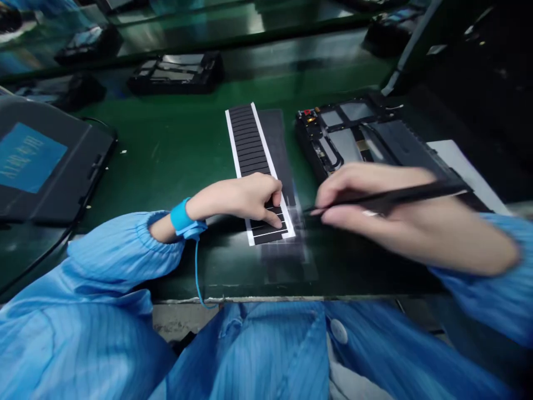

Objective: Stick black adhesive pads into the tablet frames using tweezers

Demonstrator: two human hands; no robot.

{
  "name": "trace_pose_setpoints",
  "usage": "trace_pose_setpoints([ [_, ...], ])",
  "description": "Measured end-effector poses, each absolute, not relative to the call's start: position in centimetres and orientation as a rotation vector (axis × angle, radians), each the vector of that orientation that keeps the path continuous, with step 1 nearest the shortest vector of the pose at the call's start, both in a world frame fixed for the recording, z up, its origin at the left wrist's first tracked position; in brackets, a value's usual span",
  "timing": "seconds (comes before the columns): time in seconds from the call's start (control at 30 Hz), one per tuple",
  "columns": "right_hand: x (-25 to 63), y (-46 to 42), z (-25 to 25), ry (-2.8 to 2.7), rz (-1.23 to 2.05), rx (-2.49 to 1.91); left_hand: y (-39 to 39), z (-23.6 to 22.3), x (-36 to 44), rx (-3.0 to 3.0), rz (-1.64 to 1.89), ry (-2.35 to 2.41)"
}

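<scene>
My left hand point(250, 197) rests on a white-edged sheet of black adhesive strips point(250, 139), its thumb and index finger apart and pressing near the lower end. The strips lie side by side across the sheet. A darker, semi-clear sheet point(272, 128) lies under it, showing along the right side. My right hand point(383, 211), blurred by motion, grips black tweezers point(400, 197). Their thin tip points left, just right of the strip sheet's lower end; whether it holds anything is too blurred to tell. Behind my right hand sits an opened black device housing point(353, 133) with parts inside.
A black case with a blue label point(31, 155) stands at the left, a cable point(45, 253) running beside it. Further back is another black housing point(177, 72), with more beyond. White paper point(466, 172) lies right of the near housing. The green table's front edge point(258, 300) is close to my body.
</scene>
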State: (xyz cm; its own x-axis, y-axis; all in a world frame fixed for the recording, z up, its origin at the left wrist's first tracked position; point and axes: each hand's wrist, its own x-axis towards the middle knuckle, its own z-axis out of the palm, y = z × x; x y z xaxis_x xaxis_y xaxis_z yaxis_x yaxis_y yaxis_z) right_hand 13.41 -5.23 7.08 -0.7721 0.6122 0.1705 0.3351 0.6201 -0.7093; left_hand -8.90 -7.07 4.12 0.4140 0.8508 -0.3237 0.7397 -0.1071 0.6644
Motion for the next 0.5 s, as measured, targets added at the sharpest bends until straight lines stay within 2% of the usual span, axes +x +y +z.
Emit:
trace_pose_setpoints([
  [0.13, 10.3, -5.4, 5.6, -2.611, 1.139, -0.575, -7.1, 3.7, -8.4, 1.912, 0.156, 1.406],
  [0.5, 10.7, -5.2, 6.9, -2.532, 0.904, -0.57, -7.0, 3.8, -8.6, 1.868, 0.131, 1.47],
])
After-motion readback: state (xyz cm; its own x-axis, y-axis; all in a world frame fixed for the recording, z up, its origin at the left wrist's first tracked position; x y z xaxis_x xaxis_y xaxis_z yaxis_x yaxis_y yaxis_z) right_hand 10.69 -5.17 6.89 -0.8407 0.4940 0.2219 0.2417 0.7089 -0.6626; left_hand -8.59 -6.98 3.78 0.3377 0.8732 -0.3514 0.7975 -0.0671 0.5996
